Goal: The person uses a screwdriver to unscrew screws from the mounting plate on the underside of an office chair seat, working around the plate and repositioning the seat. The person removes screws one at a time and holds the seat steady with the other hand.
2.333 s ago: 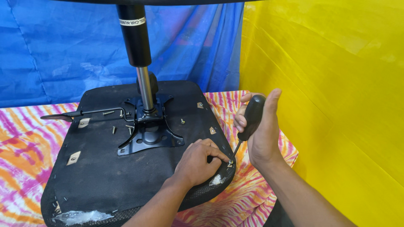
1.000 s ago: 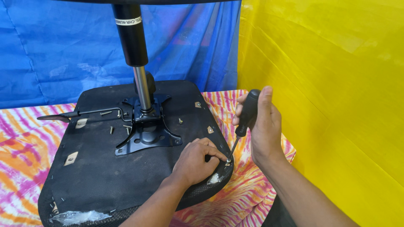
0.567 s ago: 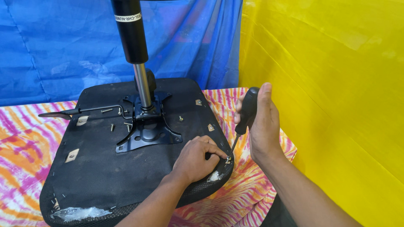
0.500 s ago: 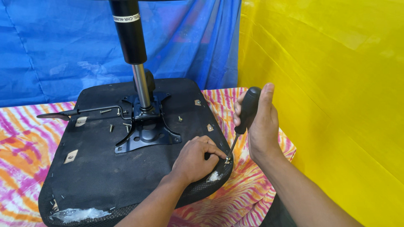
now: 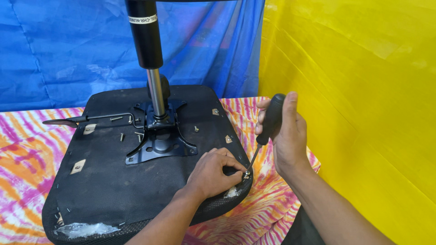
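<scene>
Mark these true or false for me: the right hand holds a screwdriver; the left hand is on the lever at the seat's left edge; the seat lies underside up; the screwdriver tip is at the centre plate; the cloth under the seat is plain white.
1. The right hand grips a black-handled screwdriver. True.
2. The left hand rests on the lever. False: it is at the seat's near right edge, fingers by the screwdriver tip.
3. The seat lies underside up, gas cylinder pointing upward. True.
4. The screwdriver tip is at the centre mounting plate. False: it meets a screw at the seat's right edge.
5. The cloth under the seat is plain white. False: it is tie-dyed pink, orange and white.
</scene>
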